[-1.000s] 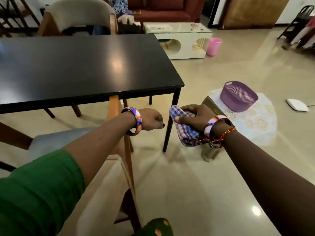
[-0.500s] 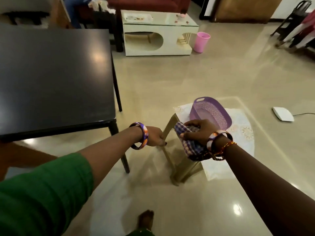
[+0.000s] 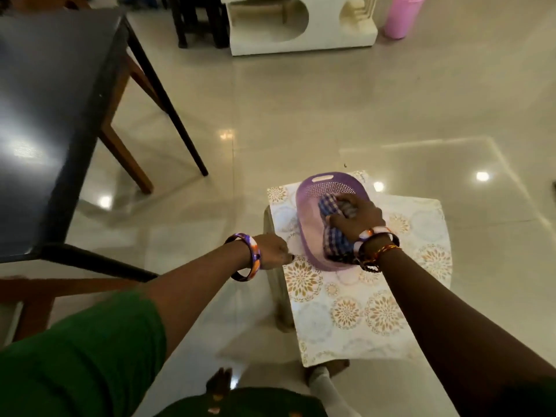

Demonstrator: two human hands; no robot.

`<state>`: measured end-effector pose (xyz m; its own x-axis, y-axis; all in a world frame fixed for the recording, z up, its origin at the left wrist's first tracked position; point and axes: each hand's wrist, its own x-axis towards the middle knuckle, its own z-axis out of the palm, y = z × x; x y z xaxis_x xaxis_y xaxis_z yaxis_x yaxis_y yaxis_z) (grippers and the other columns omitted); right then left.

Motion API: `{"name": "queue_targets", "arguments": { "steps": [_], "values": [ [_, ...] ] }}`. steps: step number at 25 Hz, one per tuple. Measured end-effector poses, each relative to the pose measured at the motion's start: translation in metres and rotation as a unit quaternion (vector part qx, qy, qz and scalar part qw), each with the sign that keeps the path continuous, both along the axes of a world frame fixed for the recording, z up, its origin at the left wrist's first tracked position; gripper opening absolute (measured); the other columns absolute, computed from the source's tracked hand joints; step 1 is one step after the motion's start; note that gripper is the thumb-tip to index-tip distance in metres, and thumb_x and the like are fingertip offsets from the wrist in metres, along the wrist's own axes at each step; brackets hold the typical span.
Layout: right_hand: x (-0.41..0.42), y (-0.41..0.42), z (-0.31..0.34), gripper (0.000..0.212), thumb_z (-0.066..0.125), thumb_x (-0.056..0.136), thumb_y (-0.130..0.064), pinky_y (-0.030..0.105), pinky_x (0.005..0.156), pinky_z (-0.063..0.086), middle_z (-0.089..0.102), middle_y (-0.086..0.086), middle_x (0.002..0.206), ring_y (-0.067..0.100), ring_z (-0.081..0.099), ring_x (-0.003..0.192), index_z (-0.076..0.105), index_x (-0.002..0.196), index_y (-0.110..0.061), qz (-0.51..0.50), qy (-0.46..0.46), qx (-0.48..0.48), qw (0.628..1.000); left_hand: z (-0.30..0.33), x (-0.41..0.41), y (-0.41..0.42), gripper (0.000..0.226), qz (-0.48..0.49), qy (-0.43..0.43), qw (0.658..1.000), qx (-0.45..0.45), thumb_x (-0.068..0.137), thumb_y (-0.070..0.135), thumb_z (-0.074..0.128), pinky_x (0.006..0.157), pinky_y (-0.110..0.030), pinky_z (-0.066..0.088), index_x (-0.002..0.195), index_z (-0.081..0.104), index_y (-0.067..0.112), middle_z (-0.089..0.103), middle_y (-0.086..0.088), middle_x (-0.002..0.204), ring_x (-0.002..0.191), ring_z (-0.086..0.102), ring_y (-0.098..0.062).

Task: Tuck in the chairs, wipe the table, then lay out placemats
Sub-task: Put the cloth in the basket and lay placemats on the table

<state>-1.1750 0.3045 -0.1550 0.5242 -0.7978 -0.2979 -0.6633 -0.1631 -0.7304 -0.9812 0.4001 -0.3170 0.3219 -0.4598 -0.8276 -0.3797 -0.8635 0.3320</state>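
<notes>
My right hand grips a blue checked cloth and holds it down inside a purple plastic basket. The basket stands on floral-patterned placemats that lie on a low stool. My left hand is curled into a loose fist at the left edge of the placemats, holding nothing. The black dining table fills the left side. Brown wooden chair legs show beneath it, and another wooden chair part sits at the near left.
A white coffee table and a pink bin stand at the far end of the glossy tiled floor. My feet show at the bottom edge by the stool.
I have turned from the table and stepped to the stool. My right hand carried the checked cloth down into the purple basket, and my left hand moved to the placemats' edge.
</notes>
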Motion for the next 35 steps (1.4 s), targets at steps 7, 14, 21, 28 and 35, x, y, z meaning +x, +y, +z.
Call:
{"name": "queue_targets", "arguments": {
  "steps": [7, 14, 21, 28, 35],
  "values": [
    [0.015, -0.052, -0.091, 0.043, 0.054, 0.087, -0.049, 0.040, 0.095, 0.048, 0.059, 0.007, 0.125, 0.032, 0.058, 0.112, 0.060, 0.120, -0.024, 0.280, 0.186, -0.032, 0.941, 0.109, -0.107, -0.023, 0.051, 0.034, -0.025, 0.998, -0.042, 0.098, 0.035, 0.042, 0.089, -0.031, 0.042, 0.138, 0.031, 0.005, 0.049, -0.015, 0.135, 0.117, 0.052, -0.031],
    [0.010, -0.059, -0.088, 0.052, 0.053, 0.091, -0.030, 0.046, 0.104, 0.040, 0.050, 0.008, 0.137, 0.032, 0.047, 0.125, 0.040, 0.141, -0.024, 0.382, 0.170, -0.123, 0.900, 0.083, -0.119, -0.031, 0.051, 0.275, -0.005, 0.957, -0.097, 0.087, 0.015, 0.062, 0.070, -0.034, 0.046, 0.120, 0.024, 0.012, 0.054, -0.011, 0.102, 0.085, 0.053, -0.026],
    [-0.140, -0.115, -0.116, 0.063, 0.056, 0.090, -0.014, 0.046, 0.106, 0.032, 0.028, 0.021, 0.151, 0.038, 0.032, 0.136, 0.029, 0.147, -0.012, -0.073, 0.162, -0.010, 0.984, 0.058, -0.135, -0.035, 0.041, 0.461, 0.087, 0.879, -0.082, 0.093, 0.002, 0.048, 0.059, -0.036, 0.052, 0.133, 0.037, 0.009, 0.054, -0.022, 0.124, 0.088, 0.058, -0.033],
    [-0.206, -0.120, -0.167, 0.102, 0.074, 0.080, -0.022, 0.043, 0.112, 0.027, 0.020, 0.019, 0.155, 0.035, 0.025, 0.141, 0.002, 0.150, -0.005, -0.270, 0.143, 0.261, 0.916, 0.044, -0.142, -0.032, 0.041, 0.469, 0.041, 0.873, -0.126, 0.091, -0.004, 0.045, 0.048, -0.029, 0.058, 0.130, 0.045, 0.006, 0.056, -0.024, 0.123, 0.071, 0.062, -0.030],
    [-0.199, -0.110, -0.167, 0.075, 0.078, 0.075, -0.008, 0.042, 0.098, 0.045, 0.057, 0.017, 0.129, 0.032, 0.054, 0.119, 0.043, 0.140, -0.013, -0.176, 0.071, 0.210, 0.959, 0.049, -0.137, -0.022, 0.049, 0.540, 0.051, 0.828, -0.145, 0.088, -0.018, 0.037, 0.077, -0.045, 0.049, 0.132, 0.046, 0.001, 0.052, -0.024, 0.129, 0.096, 0.051, -0.037]
  ]
}}
